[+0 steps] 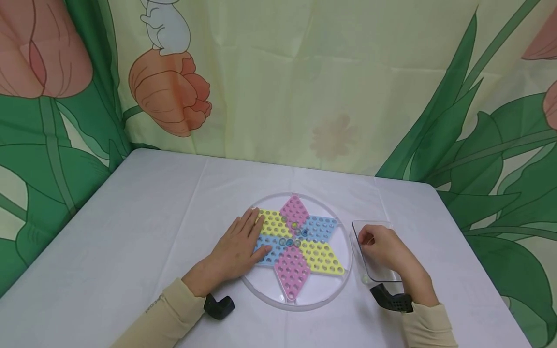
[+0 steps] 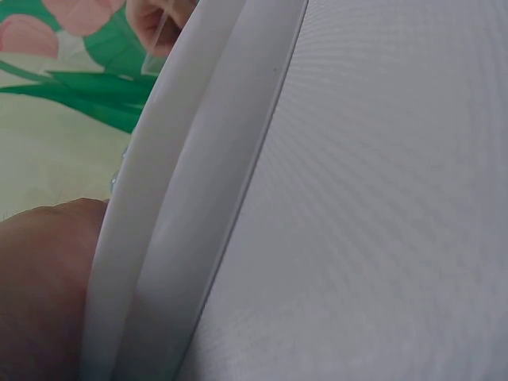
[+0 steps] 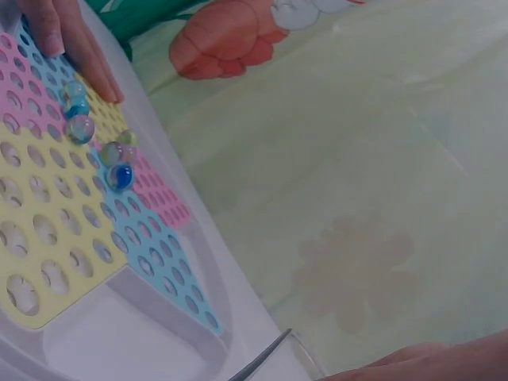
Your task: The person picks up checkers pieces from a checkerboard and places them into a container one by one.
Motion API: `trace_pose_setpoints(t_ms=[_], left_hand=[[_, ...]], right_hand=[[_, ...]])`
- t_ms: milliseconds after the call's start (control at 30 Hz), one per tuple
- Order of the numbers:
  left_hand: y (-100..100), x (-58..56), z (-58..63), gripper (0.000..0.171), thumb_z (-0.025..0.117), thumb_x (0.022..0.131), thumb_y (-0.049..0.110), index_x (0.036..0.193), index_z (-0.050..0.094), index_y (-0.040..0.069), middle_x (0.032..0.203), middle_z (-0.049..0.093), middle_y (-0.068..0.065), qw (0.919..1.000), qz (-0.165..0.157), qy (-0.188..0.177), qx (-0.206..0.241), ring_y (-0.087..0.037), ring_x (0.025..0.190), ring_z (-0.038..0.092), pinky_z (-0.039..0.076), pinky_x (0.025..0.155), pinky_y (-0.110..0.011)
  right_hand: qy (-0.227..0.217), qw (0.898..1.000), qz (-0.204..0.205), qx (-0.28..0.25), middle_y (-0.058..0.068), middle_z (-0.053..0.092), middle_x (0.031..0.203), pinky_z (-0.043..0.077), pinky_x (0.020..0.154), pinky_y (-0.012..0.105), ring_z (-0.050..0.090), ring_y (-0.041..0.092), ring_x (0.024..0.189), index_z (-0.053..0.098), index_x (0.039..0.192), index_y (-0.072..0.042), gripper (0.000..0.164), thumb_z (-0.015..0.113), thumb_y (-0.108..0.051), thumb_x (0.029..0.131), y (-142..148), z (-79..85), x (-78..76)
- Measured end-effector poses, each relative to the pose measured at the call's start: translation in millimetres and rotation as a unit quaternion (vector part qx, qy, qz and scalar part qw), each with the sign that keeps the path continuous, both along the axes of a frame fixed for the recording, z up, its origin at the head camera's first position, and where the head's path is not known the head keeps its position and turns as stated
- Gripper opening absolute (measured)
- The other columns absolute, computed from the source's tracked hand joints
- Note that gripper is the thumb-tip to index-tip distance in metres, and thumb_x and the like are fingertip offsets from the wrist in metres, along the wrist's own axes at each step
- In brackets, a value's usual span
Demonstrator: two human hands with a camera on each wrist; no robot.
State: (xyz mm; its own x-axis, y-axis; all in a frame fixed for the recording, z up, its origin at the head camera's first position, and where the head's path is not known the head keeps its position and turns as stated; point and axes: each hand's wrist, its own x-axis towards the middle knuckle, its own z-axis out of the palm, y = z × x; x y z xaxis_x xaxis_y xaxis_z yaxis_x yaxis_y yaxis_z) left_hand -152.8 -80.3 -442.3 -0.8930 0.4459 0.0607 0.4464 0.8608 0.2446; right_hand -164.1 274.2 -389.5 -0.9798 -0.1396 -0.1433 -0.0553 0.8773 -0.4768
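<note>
A round Chinese checkers board [image 1: 322, 302] lies on the table, its star of pink, yellow and blue parts full of holes. Several glass marbles [image 1: 290, 242] sit around its centre; in the right wrist view one blue marble [image 3: 121, 177] stands out. My left hand [image 1: 237, 244] rests on the board's left side, fingers straight over the yellow and blue parts. On the right, my right hand [image 1: 385, 245] is over a clear plastic box [image 1: 378, 276], its fingers bent downward. Whether they pinch anything is hidden. A pale marble [image 1: 365, 279] shows at the box's near left corner.
A white cloth covers the table [image 1: 174, 203]. Behind it hangs a curtain [image 1: 270, 96] printed with tulips and leaves. Each wrist wears a black camera mount, one of them the left mount [image 1: 219, 307] beside the board's rim.
</note>
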Motion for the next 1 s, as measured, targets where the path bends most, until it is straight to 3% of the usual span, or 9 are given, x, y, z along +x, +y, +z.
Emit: trace_pose_setpoints(t_ms=[300,500,833,1000], left_hand=[[1,-0.3,0.4,0.080,0.042,0.102,0.054,0.157,0.020,0.001,0.166,0.011,-0.019,1.0000,-0.001,-0.001,0.003,-0.033,0.155,0.007,0.016,0.124,-0.051],[0,-0.3,0.4,0.080,0.040,0.102,0.055,0.157,0.019,0.001,0.167,0.009,-0.018,1.0000,0.002,-0.004,-0.001,-0.032,0.156,0.006,0.016,0.124,-0.051],[0,-0.4,-0.3,0.080,0.040,0.102,0.055,0.157,0.019,0.002,0.167,0.009,-0.018,1.0000,0.001,-0.004,0.002,-0.032,0.155,0.006,0.016,0.124,-0.051],[0,-0.8,0.5,0.080,0.041,0.102,0.055,0.157,0.019,0.001,0.166,0.010,-0.018,1.0000,-0.003,-0.001,0.001,-0.033,0.155,0.006,0.016,0.124,-0.051]], right_hand=[[0.005,1.000,0.005,0.013,0.010,0.065,0.092,0.054,0.070,0.036,0.057,0.023,0.084,0.066,0.100,-0.002,0.014,0.063,-0.001,0.087,-1,11.3,3.7],[0.051,0.999,-0.014,0.000,0.013,0.069,0.098,0.058,0.077,0.041,0.060,0.026,0.091,0.067,0.106,-0.001,0.016,0.063,-0.006,0.092,-2,22.1,6.4],[0.116,0.992,-0.011,-0.050,0.012,0.070,0.104,0.058,0.087,0.046,0.064,0.026,0.096,0.067,0.111,-0.006,0.016,0.062,-0.011,0.096,-8,23.4,6.1],[0.157,0.984,0.008,-0.084,0.006,0.070,0.106,0.057,0.084,0.027,0.064,0.021,0.097,0.068,0.111,-0.008,0.016,0.063,-0.012,0.096,-15,19.8,5.9]])
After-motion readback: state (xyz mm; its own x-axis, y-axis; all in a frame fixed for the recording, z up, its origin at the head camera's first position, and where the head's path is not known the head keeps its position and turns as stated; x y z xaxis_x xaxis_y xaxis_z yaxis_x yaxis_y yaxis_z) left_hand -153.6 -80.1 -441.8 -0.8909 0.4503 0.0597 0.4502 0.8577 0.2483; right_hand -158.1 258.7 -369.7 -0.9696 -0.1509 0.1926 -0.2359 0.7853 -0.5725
